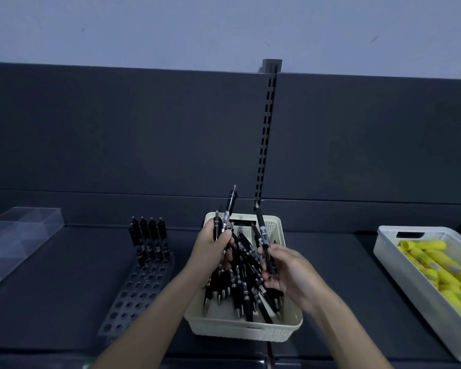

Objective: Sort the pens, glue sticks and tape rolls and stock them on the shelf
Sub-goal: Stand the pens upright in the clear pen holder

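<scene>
Two hands gather pens [240, 288] over the cream basket [245, 332]
Left hand [213, 245] has fingers curled round a small bundle [228, 217]; right hand [282, 270] pinches a single pen [262, 233]; better to level the tips first, then seat each upright in a free hole of the rack [133, 288] just to the left.

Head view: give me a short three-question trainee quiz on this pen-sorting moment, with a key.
1. True or false: every hole of the pen rack is filled.
2. What lies in the white basket on the right? A tape rolls; B yellow glue sticks; C erasers.
3. Fill in: the left hand and the right hand each grip black ___ above the cream basket.
Key: 1 false, only its far rows hold pens; 2 B; 3 pens.
</scene>
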`<control>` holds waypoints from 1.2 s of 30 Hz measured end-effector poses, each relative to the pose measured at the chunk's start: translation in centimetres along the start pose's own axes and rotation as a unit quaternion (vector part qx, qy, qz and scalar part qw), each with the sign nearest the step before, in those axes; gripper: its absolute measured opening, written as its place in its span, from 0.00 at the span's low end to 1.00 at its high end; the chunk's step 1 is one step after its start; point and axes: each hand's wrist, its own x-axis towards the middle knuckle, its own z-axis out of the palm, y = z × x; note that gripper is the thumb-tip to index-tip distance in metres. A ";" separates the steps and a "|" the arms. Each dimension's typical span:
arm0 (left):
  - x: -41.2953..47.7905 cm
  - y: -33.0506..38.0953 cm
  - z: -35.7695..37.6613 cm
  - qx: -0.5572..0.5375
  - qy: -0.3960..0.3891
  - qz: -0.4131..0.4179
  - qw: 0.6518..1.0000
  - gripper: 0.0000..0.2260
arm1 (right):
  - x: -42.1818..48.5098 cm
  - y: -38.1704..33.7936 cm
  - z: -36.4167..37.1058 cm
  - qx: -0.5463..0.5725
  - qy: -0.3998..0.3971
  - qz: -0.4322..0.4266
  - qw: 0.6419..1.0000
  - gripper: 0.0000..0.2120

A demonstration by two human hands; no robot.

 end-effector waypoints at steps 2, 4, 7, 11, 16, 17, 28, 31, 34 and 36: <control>-0.5 0.8 -0.5 -0.014 0.009 0.017 1.000 0.07 | -0.4 -0.5 0.1 0.030 -0.023 -0.002 0.999 0.11; -1.1 1.4 -1.3 -0.023 0.020 0.026 0.999 0.08 | -0.7 -0.9 0.5 0.015 -0.043 -0.012 0.999 0.11; -2.0 1.7 -3.2 -0.036 0.063 0.035 0.997 0.06 | -0.7 -1.1 1.6 -0.072 -0.064 -0.047 0.994 0.11; -3.0 1.5 -6.9 -0.057 0.142 0.015 0.988 0.07 | -0.5 -1.1 4.2 -0.240 -0.068 -0.106 0.963 0.09; -4.0 1.4 -11.0 -0.100 0.155 0.005 0.983 0.05 | 0.1 -0.3 7.9 -0.368 -0.085 -0.154 0.913 0.07; -4.2 1.2 -11.8 -0.104 0.148 -0.005 0.984 0.05 | 0.3 -0.2 8.7 -0.373 -0.086 -0.160 0.910 0.08; -4.1 -2.0 -23.0 -0.106 0.084 -0.058 0.989 0.07 | 3.9 3.4 19.8 0.138 0.071 -0.052 0.986 0.05; -3.7 -3.1 -24.3 -0.077 0.036 -0.073 0.994 0.07 | 4.5 4.6 22.2 0.222 0.095 -0.045 0.969 0.05; -3.3 -4.0 -24.1 -0.049 -0.015 -0.082 0.995 0.07 | 4.2 5.5 23.9 0.130 0.094 -0.072 0.984 0.10; -3.0 -4.3 -24.2 -0.036 -0.037 -0.079 0.996 0.06 | 4.0 5.3 24.1 0.066 0.128 -0.119 0.982 0.12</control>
